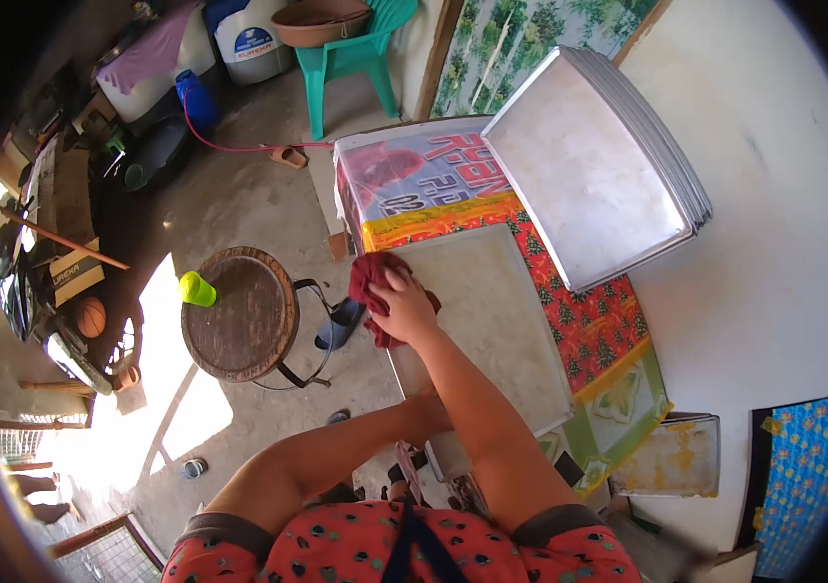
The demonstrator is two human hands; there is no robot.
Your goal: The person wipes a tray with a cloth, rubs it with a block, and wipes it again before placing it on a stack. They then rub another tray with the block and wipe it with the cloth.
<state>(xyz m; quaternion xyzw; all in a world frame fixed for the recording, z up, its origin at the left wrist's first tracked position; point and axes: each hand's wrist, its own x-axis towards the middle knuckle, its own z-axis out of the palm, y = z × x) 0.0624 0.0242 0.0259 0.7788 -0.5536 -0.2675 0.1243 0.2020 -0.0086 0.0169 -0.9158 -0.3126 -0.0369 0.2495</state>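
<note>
My right hand point(402, 303) is closed on a bunched maroon cloth point(372, 277). It presses the cloth at the far left corner of a flat metal baking tray point(492, 311), whose surface looks dull and slightly stained. My left hand point(436, 412) reaches to the tray's near left edge. The right forearm crosses in front of it, so its fingers are hidden. Under the tray is a table covered with a patterned plastic cloth point(594, 325), red with Christmas trees. A leaning stack of similar metal trays point(594, 165) stands at the table's far right side, against the wall.
Left of the table stands a round wooden stool point(239, 325) with a lime-green cup point(197, 289) on it. A green plastic chair point(351, 63) holds a brown basin point(320, 21). Another stained tray point(672, 457) leans low at the right. Slippers point(338, 325) lie on the floor.
</note>
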